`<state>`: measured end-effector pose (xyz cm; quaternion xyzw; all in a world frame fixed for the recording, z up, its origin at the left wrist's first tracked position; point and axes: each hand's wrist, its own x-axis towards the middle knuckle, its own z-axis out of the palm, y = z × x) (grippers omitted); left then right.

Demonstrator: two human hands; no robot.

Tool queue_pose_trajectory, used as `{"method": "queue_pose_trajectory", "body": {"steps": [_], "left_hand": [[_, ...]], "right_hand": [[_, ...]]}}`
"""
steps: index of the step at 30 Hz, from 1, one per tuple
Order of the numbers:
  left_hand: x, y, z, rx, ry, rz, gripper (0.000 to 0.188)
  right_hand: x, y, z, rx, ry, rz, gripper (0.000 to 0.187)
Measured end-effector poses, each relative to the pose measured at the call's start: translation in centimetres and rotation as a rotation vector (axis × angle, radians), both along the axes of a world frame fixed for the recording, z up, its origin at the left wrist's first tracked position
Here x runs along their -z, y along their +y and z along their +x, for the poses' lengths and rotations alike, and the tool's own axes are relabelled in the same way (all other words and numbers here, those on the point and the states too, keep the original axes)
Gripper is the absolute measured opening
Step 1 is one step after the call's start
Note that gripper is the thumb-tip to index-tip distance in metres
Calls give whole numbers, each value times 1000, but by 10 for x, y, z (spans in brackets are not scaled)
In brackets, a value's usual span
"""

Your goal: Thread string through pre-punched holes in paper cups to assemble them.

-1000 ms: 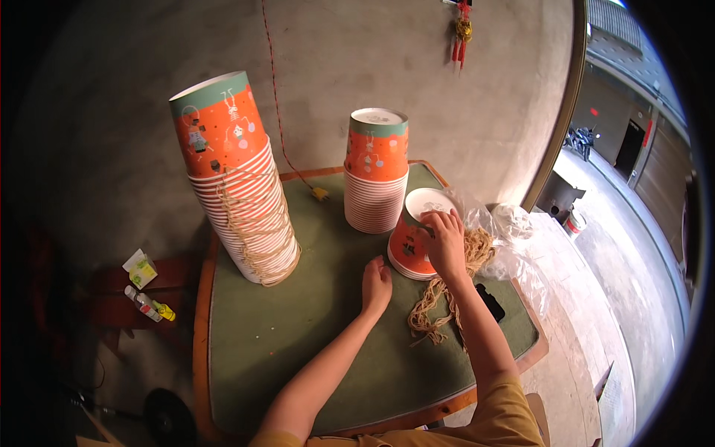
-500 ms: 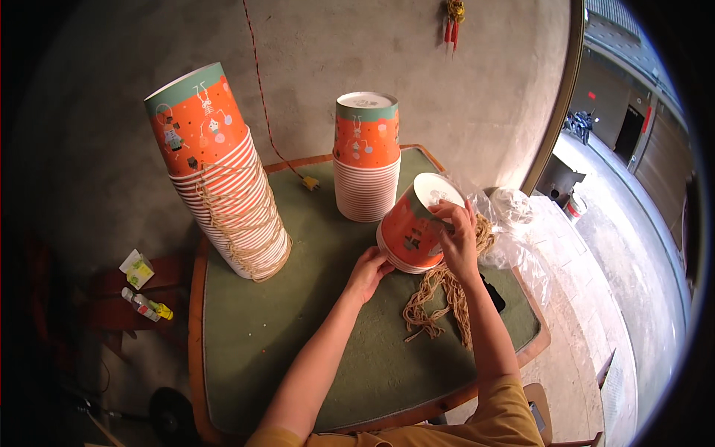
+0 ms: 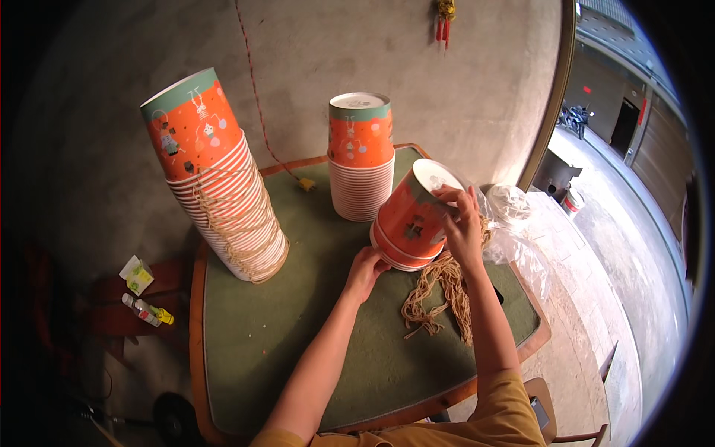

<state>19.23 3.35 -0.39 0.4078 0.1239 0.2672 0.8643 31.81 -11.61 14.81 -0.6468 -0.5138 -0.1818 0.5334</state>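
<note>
A short stack of orange and green paper buckets [image 3: 408,223] tilts over the table, bases up and rims down. My left hand [image 3: 366,273] grips the rims at its lower left, the fingers partly hidden beneath. My right hand [image 3: 463,223] is closed on the top bucket's upper right side, close to the white base. Beneath my right forearm lies a bundle of tan string [image 3: 447,292]. Just behind stands a taller upside-down stack of matching buckets [image 3: 362,160]. At the left, a long leaning stack [image 3: 223,186] is wound round with string.
The green-topped table [image 3: 298,357] has a wooden edge. At its right side are a clear plastic bag [image 3: 514,249] and a white bundle [image 3: 510,205]. A yellow plug [image 3: 306,184] on a red cord hangs at the back edge. Bottles [image 3: 141,309] lie on a low red surface.
My right hand and the top bucket have risen slightly and shifted left, and more rim shows beneath it. The left hand stays at the rims. The whole view has shifted a little.
</note>
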Motion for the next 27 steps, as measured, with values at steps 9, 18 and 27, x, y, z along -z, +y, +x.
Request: {"method": "queue_pose_trajectory", "body": {"steps": [9,18,27], "left_hand": [[4,-3,9,-76,1,40,23],[20,-49,-59,-341,478,1301,43],[-14,-58,-181,-624,324,1240,23]], "right_hand": [[-47,-32,-33,-26,61,678,15],[29,14,-100,-616,946,479,9],[105,47,-104,-677,1041,224,10]]}}
